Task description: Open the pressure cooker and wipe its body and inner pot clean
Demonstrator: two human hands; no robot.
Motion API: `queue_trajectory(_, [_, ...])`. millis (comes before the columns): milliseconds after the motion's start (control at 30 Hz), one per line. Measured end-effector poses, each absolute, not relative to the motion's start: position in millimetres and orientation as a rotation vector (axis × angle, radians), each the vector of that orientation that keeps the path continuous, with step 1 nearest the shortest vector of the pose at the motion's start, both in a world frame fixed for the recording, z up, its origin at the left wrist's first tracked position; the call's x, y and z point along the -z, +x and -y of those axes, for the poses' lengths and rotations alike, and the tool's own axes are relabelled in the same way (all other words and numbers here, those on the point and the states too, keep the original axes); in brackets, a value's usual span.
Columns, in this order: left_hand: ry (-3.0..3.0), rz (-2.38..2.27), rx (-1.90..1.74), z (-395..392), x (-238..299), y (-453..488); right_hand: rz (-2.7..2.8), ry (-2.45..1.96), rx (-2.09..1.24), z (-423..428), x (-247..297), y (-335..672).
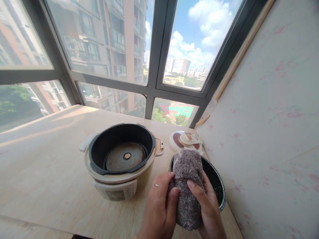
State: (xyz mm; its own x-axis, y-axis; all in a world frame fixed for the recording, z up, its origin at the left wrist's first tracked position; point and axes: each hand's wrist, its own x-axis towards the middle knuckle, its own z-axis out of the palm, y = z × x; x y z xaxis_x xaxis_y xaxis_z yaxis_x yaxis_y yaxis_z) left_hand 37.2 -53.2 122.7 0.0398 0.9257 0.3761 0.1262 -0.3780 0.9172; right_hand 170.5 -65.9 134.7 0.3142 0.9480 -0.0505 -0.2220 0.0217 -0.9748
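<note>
Cloth point(188, 186), grey-brown and nubbly, in both hands, bunched into a long upright bundle toward the lower right of the view. Left hand point(159, 205) at its left side: fingers bent, gripping the cloth's edge, thumb pressed along it; a thin, shiny ring on one finger. Right hand point(208, 202) at its right side: thumb laid across the front, fingers going round behind, so the cloth is pinched between them; those fingertips are partly hidden. Behind and below the cloth, the pot point(216, 176), round and dark inside with a pale speckled rim, largely covered by cloth and hands; whether cloth and pot touch, cannot tell. Pot stands on the counter point(45, 172), near the wall point(274, 132), which is pale with faint pink blotches. Just beyond the pot, the lid point(177, 141), white and brown, lying with its handle up. To the left, apart from the hands, the cooker point(147, 172): cream body, black inside, open at the top, round plate point(137, 159) at the bottom with a small central button, panel point(116, 193) on the near side. Window point(151, 66) beyond, dark-framed; tall buildings, clouds and a green court point(181, 110) outside.
</note>
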Motion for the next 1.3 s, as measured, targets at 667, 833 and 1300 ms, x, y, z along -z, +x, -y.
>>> queue_trajectory(667, [1.059,-0.92,-1.174,63.2,-159.0,23.3,1.222,-0.945,-1.281,79.0,-144.4,158.2])
queue_trajectory(833, [1.139,-1.087,-1.261,57.2,-166.4,13.7,1.304,-0.934,-1.386,71.5,-154.8,157.8])
queue_trajectory(1300, [0.933,-1.272,-1.572,27.5,-190.4,-64.7,1.416,-0.682,-1.466,31.1,-176.2,161.6])
